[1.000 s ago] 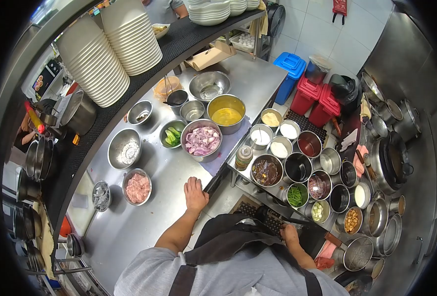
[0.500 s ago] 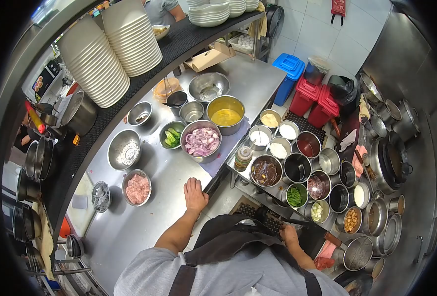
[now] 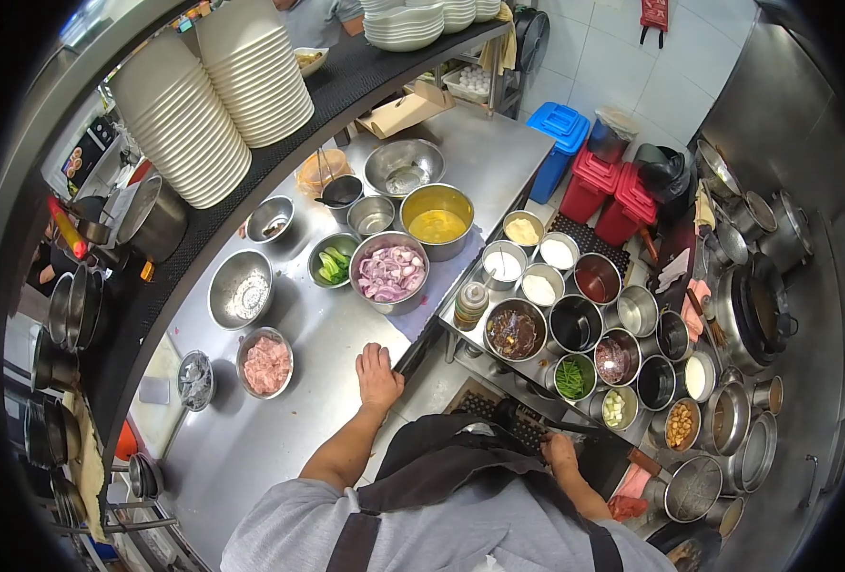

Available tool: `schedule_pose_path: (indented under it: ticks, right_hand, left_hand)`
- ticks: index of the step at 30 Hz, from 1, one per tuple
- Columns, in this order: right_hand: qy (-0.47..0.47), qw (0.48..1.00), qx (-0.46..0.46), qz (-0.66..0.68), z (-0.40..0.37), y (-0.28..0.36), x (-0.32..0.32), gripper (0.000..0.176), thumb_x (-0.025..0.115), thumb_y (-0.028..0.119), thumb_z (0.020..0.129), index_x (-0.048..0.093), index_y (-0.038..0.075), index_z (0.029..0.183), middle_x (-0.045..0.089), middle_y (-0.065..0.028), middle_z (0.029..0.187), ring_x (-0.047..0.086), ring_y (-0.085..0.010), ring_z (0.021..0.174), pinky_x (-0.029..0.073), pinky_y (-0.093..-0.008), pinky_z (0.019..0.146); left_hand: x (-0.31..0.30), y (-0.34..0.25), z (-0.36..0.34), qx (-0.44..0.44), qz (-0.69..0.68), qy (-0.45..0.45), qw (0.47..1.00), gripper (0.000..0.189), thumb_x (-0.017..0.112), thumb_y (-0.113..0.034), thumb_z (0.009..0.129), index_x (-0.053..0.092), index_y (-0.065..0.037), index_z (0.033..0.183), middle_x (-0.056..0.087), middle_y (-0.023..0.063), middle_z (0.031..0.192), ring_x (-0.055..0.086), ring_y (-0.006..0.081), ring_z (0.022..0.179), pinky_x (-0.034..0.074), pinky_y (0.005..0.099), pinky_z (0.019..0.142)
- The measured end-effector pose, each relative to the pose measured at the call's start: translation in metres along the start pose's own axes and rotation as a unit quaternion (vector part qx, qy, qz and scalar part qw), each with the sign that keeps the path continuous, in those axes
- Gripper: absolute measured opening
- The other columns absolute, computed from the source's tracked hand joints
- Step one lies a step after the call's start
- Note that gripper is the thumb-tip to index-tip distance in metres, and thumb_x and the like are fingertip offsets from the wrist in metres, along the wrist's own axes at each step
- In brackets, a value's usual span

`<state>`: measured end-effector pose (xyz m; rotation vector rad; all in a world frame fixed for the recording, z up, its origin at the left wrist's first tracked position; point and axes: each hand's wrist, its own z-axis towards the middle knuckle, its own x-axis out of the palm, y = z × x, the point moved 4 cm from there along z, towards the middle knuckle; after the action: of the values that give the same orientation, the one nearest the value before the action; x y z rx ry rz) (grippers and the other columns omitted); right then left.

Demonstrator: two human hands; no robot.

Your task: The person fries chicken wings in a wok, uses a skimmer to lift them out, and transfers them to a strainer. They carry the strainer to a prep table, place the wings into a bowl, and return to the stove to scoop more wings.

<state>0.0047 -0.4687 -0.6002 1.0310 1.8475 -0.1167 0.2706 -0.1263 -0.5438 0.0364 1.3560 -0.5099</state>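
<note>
My left hand (image 3: pixel 378 377) lies palm down on the near edge of the steel counter (image 3: pixel 327 410), its fingers stretched out. Ahead of it stands a steel pot of chopped red onions (image 3: pixel 390 273). To its left is a steel bowl of pale pink raw meat (image 3: pixel 266 364). Low by my right side, my right hand (image 3: pixel 560 455) has its fingers curled in front of a dark area. What it grips, if anything, I cannot make out. Near that hand are a container of cut pale green vegetables (image 3: pixel 614 408) and one of chopped greens (image 3: pixel 572 378).
Sauce and ingredient pots, among them a dark sauce (image 3: pixel 515 330), crowd the right-hand station. A spice bottle (image 3: pixel 471 305) stands at its corner. Stacked white plates (image 3: pixel 179 124) line the raised shelf (image 3: pixel 346 86). Red bins (image 3: pixel 594 186) stand beyond, and a wire strainer (image 3: pixel 693 490) is at lower right.
Both my hands stay where they were. The person behind the shelf has shifted slightly to the right.
</note>
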Motion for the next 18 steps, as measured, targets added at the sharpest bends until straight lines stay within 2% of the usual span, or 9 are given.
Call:
schedule_pose_path:
  ticks: [2, 4, 8, 9, 10, 12, 14, 16, 18]
  right_hand:
    - [-0.010, 1.000, 0.005, -0.002, -0.006, 0.005, -0.004, 0.025, 0.060, 0.014, 0.075, 0.068, 0.008, 0.098, 0.064, -0.0181, 0.097, 0.061, -0.0342, 0.094, 0.047, -0.0412, 0.086]
    - [-0.049, 0.996, -0.075, 0.008, -0.004, -0.007, 0.010, 0.023, 0.058, 0.018, 0.076, 0.068, 0.008, 0.095, 0.064, -0.0193, 0.093, 0.059, -0.0373, 0.091, 0.047, -0.0456, 0.082]
    - [-0.122, 0.985, -0.104, 0.062, -0.042, -0.009, 0.024, 0.026, 0.057, 0.026, 0.080, 0.067, 0.002, 0.076, 0.063, -0.0186, 0.081, 0.059, -0.0364, 0.082, 0.047, -0.0444, 0.075]
    - [-0.097, 0.990, -0.085, 0.060, -0.057, -0.012, 0.023, 0.028, 0.058, 0.028, 0.080, 0.066, 0.002, 0.075, 0.063, -0.0195, 0.081, 0.060, -0.0364, 0.082, 0.047, -0.0454, 0.073]
    - [-0.128, 0.986, -0.042, 0.094, -0.074, -0.024, 0.036, 0.025, 0.060, 0.026, 0.079, 0.065, 0.002, 0.072, 0.060, -0.0214, 0.075, 0.058, -0.0392, 0.074, 0.047, -0.0471, 0.072]
    - [-0.238, 0.969, -0.007, 0.071, -0.108, -0.043, 0.052, 0.029, 0.059, 0.027, 0.080, 0.064, 0.001, 0.067, 0.060, -0.0214, 0.073, 0.059, -0.0383, 0.074, 0.047, -0.0473, 0.070]
    - [-0.190, 0.976, 0.069, 0.077, -0.133, -0.061, 0.054, 0.030, 0.059, 0.030, 0.080, 0.065, 0.002, 0.071, 0.062, -0.0195, 0.077, 0.060, -0.0365, 0.078, 0.048, -0.0465, 0.070]
    - [-0.293, 0.936, 0.133, 0.145, -0.163, -0.090, 0.061, 0.030, 0.059, 0.029, 0.079, 0.063, 0.002, 0.069, 0.062, -0.0185, 0.076, 0.060, -0.0362, 0.077, 0.048, -0.0460, 0.070]
    - [-0.419, 0.866, 0.194, 0.193, -0.227, -0.093, 0.014, 0.024, 0.058, 0.022, 0.078, 0.061, 0.000, 0.069, 0.059, -0.0170, 0.073, 0.058, -0.0371, 0.072, 0.046, -0.0429, 0.065]
  left_hand:
    - [0.001, 0.000, 0.001, 0.020, -0.003, 0.004, 1.000, 0.057, 0.060, -0.014, 0.064, 0.043, 0.004, 0.115, 0.038, 0.0198, 0.123, 0.030, 0.0353, 0.126, 0.022, 0.0492, 0.104]
    - [0.006, 0.004, 0.001, 0.017, -0.038, -0.013, 0.999, 0.056, 0.061, -0.015, 0.063, 0.045, 0.005, 0.113, 0.041, 0.0214, 0.122, 0.032, 0.0375, 0.124, 0.024, 0.0495, 0.103]
    - [0.020, 0.013, -0.007, 0.089, 0.003, -0.054, 0.995, 0.056, 0.060, -0.015, 0.064, 0.046, 0.005, 0.115, 0.044, 0.0270, 0.121, 0.039, 0.0421, 0.117, 0.028, 0.0526, 0.099]
    - [0.020, 0.012, -0.009, 0.130, 0.016, -0.097, 0.987, 0.056, 0.059, -0.014, 0.064, 0.046, 0.005, 0.115, 0.045, 0.0254, 0.121, 0.039, 0.0408, 0.117, 0.031, 0.0513, 0.098]
    - [0.027, 0.019, -0.007, 0.086, 0.029, -0.043, 0.995, 0.056, 0.058, -0.012, 0.064, 0.046, 0.003, 0.116, 0.046, 0.0227, 0.121, 0.041, 0.0385, 0.117, 0.034, 0.0483, 0.097]
    - [0.021, 0.000, -0.006, 0.122, 0.053, -0.108, 0.985, 0.057, 0.059, -0.012, 0.063, 0.045, 0.001, 0.116, 0.044, 0.0207, 0.122, 0.041, 0.0372, 0.117, 0.035, 0.0461, 0.096]
    - [0.017, 0.002, -0.004, 0.089, 0.081, -0.052, 0.991, 0.059, 0.060, -0.012, 0.061, 0.044, 0.000, 0.117, 0.042, 0.0196, 0.125, 0.041, 0.0371, 0.117, 0.035, 0.0450, 0.096]
    - [0.023, 0.006, -0.003, 0.085, 0.082, -0.063, 0.991, 0.059, 0.060, -0.012, 0.061, 0.043, 0.000, 0.117, 0.041, 0.0196, 0.126, 0.040, 0.0370, 0.119, 0.034, 0.0455, 0.097]
    - [0.021, 0.012, -0.008, 0.097, 0.088, -0.057, 0.990, 0.059, 0.061, -0.013, 0.062, 0.043, 0.000, 0.116, 0.040, 0.0197, 0.127, 0.039, 0.0369, 0.120, 0.033, 0.0460, 0.098]
